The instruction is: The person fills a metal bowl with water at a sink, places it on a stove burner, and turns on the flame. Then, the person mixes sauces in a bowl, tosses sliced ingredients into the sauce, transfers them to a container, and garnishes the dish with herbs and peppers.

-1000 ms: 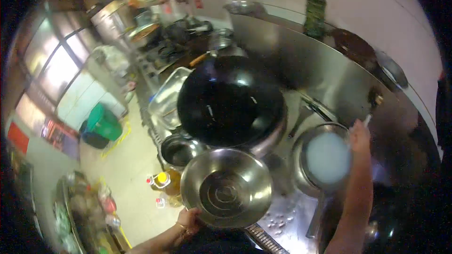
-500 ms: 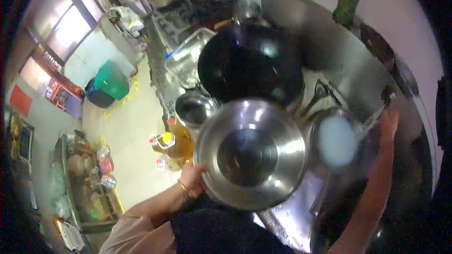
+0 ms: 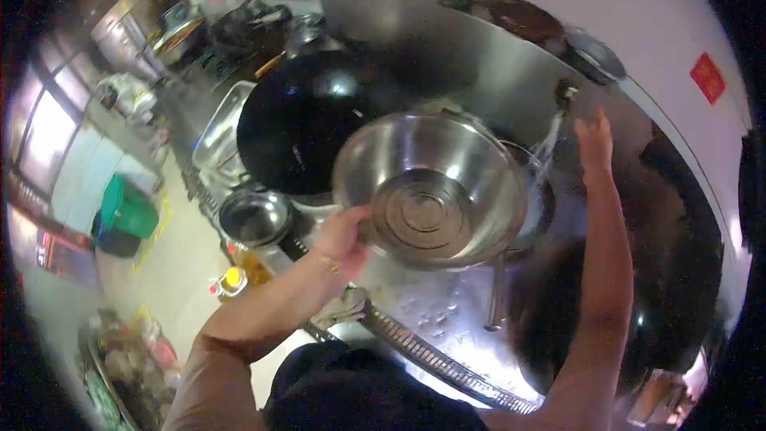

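A wide stainless steel basin [image 3: 499,179] hangs tilted in front of me, its inside facing me. My left hand [image 3: 341,241] is closed on its near left rim, with the thumb over the edge. A stream of water [image 3: 546,148] runs from a wall tap [image 3: 566,94] into a pan behind the basin, whose long handle [image 3: 496,295] sticks out below. Close to the tap, on its right, my right hand [image 3: 594,144] is raised with fingers stretched out and apart, holding nothing. The basin hides most of the pan.
A large black wok [image 3: 295,128] sits left of the basin. A steel bowl [image 3: 255,218] and a clear rectangular tray [image 3: 223,132] lie beyond it. Oil bottles [image 3: 243,275] stand on the floor side at left. A slotted drain [image 3: 431,355] runs along the counter's near edge.
My view has swung to the right. The basin has moved right with my left hand, toward the running water. My right hand has come away from the tap, and its fingers are apart.
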### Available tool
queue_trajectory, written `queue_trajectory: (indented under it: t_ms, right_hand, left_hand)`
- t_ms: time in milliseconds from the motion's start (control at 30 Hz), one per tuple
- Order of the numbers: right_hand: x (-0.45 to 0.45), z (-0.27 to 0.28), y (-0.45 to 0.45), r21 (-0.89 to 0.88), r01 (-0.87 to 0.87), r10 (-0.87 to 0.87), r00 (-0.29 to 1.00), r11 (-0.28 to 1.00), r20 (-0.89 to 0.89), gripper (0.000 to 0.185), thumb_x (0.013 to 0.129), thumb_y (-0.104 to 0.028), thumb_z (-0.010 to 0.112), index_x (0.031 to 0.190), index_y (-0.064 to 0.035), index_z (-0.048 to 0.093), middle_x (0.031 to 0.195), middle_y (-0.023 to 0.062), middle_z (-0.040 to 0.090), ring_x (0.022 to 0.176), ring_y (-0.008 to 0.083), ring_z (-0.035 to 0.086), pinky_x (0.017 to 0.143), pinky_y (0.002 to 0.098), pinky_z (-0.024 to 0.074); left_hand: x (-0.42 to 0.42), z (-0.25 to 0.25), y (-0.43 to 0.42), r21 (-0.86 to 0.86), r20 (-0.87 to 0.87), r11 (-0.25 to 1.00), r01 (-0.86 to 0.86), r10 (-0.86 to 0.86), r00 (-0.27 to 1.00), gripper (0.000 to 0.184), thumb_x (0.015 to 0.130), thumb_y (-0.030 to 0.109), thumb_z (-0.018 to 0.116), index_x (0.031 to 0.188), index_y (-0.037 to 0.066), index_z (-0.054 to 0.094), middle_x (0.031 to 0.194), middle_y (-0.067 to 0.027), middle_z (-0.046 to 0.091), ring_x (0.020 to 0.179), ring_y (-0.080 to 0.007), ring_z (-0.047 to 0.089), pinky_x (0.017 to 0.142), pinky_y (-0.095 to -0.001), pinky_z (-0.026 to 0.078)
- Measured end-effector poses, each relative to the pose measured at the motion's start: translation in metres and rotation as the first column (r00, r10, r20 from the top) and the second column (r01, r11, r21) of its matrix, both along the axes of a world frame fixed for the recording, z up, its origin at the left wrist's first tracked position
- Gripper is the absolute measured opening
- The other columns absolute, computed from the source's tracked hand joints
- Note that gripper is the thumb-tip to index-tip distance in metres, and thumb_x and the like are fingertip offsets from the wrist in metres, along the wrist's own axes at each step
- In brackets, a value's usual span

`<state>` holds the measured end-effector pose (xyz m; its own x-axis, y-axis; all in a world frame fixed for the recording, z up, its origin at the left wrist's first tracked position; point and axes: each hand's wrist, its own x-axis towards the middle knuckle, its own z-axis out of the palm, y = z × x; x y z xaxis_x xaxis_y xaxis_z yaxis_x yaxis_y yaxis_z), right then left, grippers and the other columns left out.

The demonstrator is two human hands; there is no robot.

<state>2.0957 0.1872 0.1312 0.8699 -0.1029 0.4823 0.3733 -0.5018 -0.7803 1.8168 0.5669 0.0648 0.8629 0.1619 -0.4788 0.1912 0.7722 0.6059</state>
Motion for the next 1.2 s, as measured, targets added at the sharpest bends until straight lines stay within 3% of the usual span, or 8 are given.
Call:
queue_trajectory:
  t_ms: [167, 367, 533, 700, 800, 967, 1100, 1200]
  right_hand:
    - [-0.024, 0.004, -0.071, 0.166, -0.170, 0.163, 0.985, 0.971, 0.055, 0.050, 0.088, -0.014, 0.063, 0.134, -0.0051, 0.046, 0.104, 0.0038, 0.057, 0.093, 0.0150, 0.053, 0.081, 0.0277, 0.0444]
    - [-0.061, 0.006, -0.127, 0.071, 0.019, -0.011, 0.994, 0.997, -0.112, 0.048, 0.085, -0.011, 0.066, 0.129, -0.0022, 0.049, 0.127, 0.0113, 0.054, 0.115, 0.0214, 0.051, 0.098, 0.0344, 0.0409]
    - [-0.078, -0.011, -0.131, -0.033, 0.082, -0.085, 0.991, 0.996, -0.100, 0.045, 0.082, -0.013, 0.065, 0.125, -0.0013, 0.053, 0.118, 0.0097, 0.059, 0.106, 0.0169, 0.053, 0.092, 0.0313, 0.0423]
    - [-0.077, -0.041, -0.116, -0.048, 0.058, -0.064, 0.989, 0.997, -0.133, 0.044, 0.081, -0.015, 0.065, 0.122, -0.0010, 0.055, 0.115, 0.0101, 0.061, 0.106, 0.0189, 0.055, 0.093, 0.0321, 0.0416]
    - [-0.097, -0.053, -0.089, -0.190, 0.001, -0.027, 0.991, 0.982, -0.133, 0.044, 0.080, -0.015, 0.066, 0.121, -0.0017, 0.055, 0.117, 0.0137, 0.060, 0.109, 0.0256, 0.055, 0.096, 0.0355, 0.0412]
    - [-0.168, -0.065, -0.028, -0.299, -0.095, 0.061, 0.991, 0.950, -0.120, 0.044, 0.075, -0.016, 0.069, 0.115, -0.0027, 0.057, 0.116, 0.0181, 0.059, 0.111, 0.0347, 0.054, 0.097, 0.0410, 0.0414]
    - [-0.268, -0.072, 0.007, -0.256, 0.034, -0.047, 0.998, 0.966, -0.043, 0.041, 0.076, -0.013, 0.068, 0.114, -0.0043, 0.058, 0.117, 0.0176, 0.059, 0.112, 0.0347, 0.052, 0.098, 0.0409, 0.0398]
    - [-0.350, -0.085, 0.025, -0.090, 0.152, -0.157, 0.986, 0.984, -0.052, 0.037, 0.076, -0.009, 0.066, 0.112, -0.0034, 0.059, 0.111, 0.0165, 0.060, 0.108, 0.0336, 0.054, 0.096, 0.0412, 0.0402]
  left_hand:
    - [0.094, 0.013, -0.093, 0.014, 0.021, 0.996, 0.090, -0.091, 0.996, 0.020, 0.088, 0.007, 0.052, 0.108, 0.002, 0.055, 0.098, -0.0124, 0.065, 0.086, -0.0269, 0.064, 0.079, -0.0412, 0.055]
    - [0.142, -0.026, -0.140, -0.133, -0.091, 0.976, 0.173, -0.186, 0.978, 0.029, 0.081, 0.000, 0.057, 0.108, 0.007, 0.050, 0.097, -0.0127, 0.059, 0.088, -0.0291, 0.061, 0.080, -0.0479, 0.053]
    - [0.149, -0.018, -0.117, -0.091, -0.044, 0.974, 0.210, -0.214, 0.976, 0.028, 0.077, 0.000, 0.058, 0.103, 0.005, 0.052, 0.094, -0.0122, 0.059, 0.086, -0.0290, 0.061, 0.078, -0.0490, 0.052]
    - [0.137, 0.033, -0.086, 0.294, 0.108, 0.949, -0.117, 0.088, 0.990, 0.026, 0.073, -0.011, 0.052, 0.094, 0.004, 0.058, 0.088, -0.0072, 0.062, 0.075, -0.0203, 0.060, 0.067, -0.0376, 0.051]
    - [0.117, 0.056, -0.069, 0.449, 0.406, 0.869, -0.209, 0.010, 0.914, 0.023, 0.073, -0.010, 0.052, 0.087, 0.005, 0.060, 0.079, -0.0038, 0.062, 0.068, -0.0143, 0.058, 0.062, -0.0285, 0.048]
    - [0.088, 0.070, -0.035, 0.920, 0.393, 0.102, -0.379, -0.257, 0.883, 0.010, 0.069, 0.000, 0.059, 0.065, 0.002, 0.051, 0.060, -0.0055, 0.053, 0.053, -0.0148, 0.053, 0.049, -0.0312, 0.039]
    - [0.060, 0.080, -0.023, 0.720, 0.486, -0.258, -0.645, -0.476, 0.733, 0.019, 0.061, 0.009, 0.065, 0.060, 0.004, 0.047, 0.062, -0.0151, 0.050, 0.054, -0.0363, 0.051, 0.047, -0.0411, 0.041]
    - [0.043, 0.087, -0.003, 0.579, 0.470, -0.330, -0.745, -0.611, 0.637, 0.021, 0.059, 0.011, 0.065, 0.058, 0.006, 0.045, 0.060, -0.0130, 0.048, 0.053, -0.0338, 0.051, 0.045, -0.0416, 0.040]
